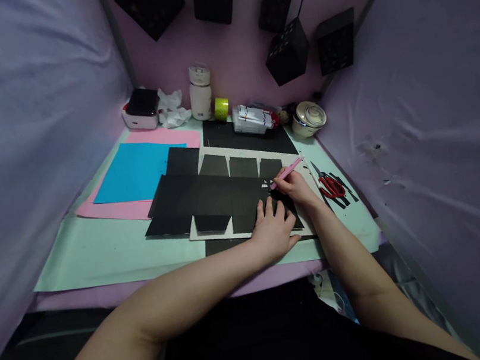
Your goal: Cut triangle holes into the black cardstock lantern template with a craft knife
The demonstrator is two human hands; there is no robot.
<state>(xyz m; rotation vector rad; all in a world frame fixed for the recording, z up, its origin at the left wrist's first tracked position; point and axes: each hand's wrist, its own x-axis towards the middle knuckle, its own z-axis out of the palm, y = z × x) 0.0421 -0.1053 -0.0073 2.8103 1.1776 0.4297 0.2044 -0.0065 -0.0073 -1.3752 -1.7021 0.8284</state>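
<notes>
My right hand [294, 187] is closed around a slim pink craft knife [286, 173], its tip down on a sheet of black card [213, 199]. Small white shapes [265, 184] show through the card beside the tip. Spread flat on the card's lower right part, my left hand [273, 230] presses it down with nothing in its grasp. The card has flaps along its upper and lower edges and fold lines across it. Beneath it lies a pale board [306, 218], partly covered.
Red-handled scissors [332, 186] lie at right among black paper strips [344, 188]. Blue paper [134, 168] rests on pink sheets [91, 211] at left. Along the back stand a white bottle [201, 98], yellow tape [221, 109], markers [254, 117] and a lidded bowl [308, 118]. Black boxes [288, 52] hang above.
</notes>
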